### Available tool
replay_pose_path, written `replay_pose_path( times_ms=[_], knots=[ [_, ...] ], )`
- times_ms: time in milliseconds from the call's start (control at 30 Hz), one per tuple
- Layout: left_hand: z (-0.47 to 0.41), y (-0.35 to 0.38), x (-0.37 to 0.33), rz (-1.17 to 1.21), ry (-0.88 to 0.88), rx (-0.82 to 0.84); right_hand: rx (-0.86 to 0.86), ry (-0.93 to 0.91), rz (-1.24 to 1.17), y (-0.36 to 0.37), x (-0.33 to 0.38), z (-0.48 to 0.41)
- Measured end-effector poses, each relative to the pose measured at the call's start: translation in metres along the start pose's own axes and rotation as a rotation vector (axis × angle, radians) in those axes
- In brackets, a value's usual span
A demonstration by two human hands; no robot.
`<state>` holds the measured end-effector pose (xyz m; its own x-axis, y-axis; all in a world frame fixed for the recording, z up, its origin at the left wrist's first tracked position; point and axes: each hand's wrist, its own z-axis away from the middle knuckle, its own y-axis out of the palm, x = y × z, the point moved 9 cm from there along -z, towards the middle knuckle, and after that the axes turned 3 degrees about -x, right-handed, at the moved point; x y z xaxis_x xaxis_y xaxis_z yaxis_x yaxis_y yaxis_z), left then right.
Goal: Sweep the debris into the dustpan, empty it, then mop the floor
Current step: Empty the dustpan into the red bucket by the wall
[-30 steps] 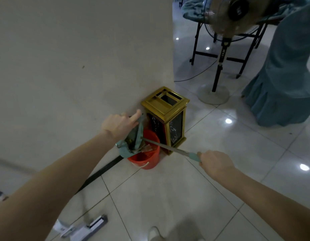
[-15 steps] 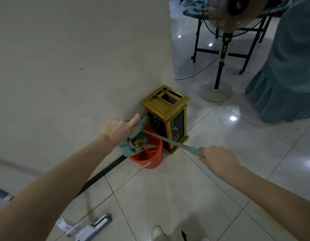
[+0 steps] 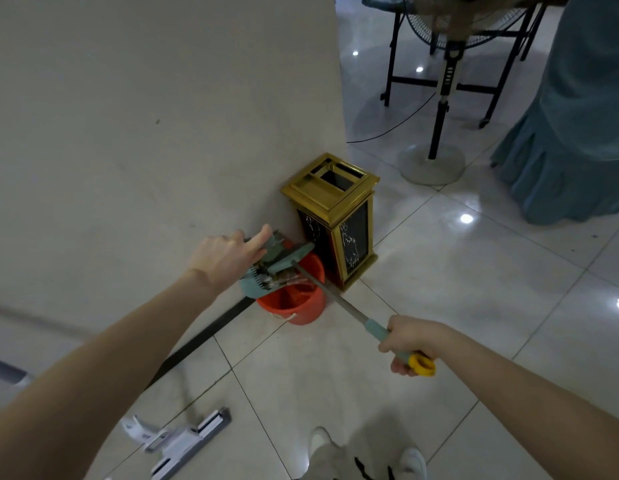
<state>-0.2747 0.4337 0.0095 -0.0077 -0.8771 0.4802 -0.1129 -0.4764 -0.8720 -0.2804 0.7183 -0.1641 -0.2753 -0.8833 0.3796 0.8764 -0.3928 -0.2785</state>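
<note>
Back slides the right hand (image 3: 410, 342) along the handle (image 3: 336, 296), out to the very end now, where a second ago it sat further up the shaft, and the dustpan (image 3: 266, 273) has tipped over harder at the other end. We're in the emptying step, by the look of it: sweeping done, pan full, mopping yet to come. That right hand is wrapped tight round the teal grip, fingers curled under, with the yellow ring (image 3: 422, 365) poking out just behind the fist. Up front, the left hand (image 3: 228, 258) grips the pan's near edge, forefinger stretched along the rim, the rest of the fingers hidden behind the back of the hand. Both arms are reaching well forward, the left nearly straight, the right lower and bent a touch at the wrist. Directly beneath the left hand's hold sits the red bucket (image 3: 294, 303), and the debris (image 3: 284, 277) is still heaped in the pan, hanging right over the bucket's mouth. Just beyond it stands the gold bin (image 3: 336, 216). Next move wants a steeper tilt from the left, the right lifting the handle, so the load drops clean inside. Well behind the left arm, down on the tiles, lies the mop (image 3: 183, 441), waiting its turn
</note>
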Motion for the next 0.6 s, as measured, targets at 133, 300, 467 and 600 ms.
replay_pose_path(
  times_ms=[133,300,467,600],
  knots=[
    [0.002,-0.003,-0.003,0.031,0.018,-0.021,-0.132,-0.033,-0.077,-0.016,0.002,0.000],
    [0.005,0.003,-0.013,0.008,0.049,-0.028,-0.323,-0.284,0.191,-0.016,0.023,0.015],
    [0.005,0.007,-0.018,0.006,0.084,-0.038,-0.507,-0.437,0.540,-0.001,0.015,0.037],
    [0.003,0.009,-0.015,-0.030,0.107,-0.044,-0.537,-0.456,0.672,0.009,0.004,0.045]
  ],
)
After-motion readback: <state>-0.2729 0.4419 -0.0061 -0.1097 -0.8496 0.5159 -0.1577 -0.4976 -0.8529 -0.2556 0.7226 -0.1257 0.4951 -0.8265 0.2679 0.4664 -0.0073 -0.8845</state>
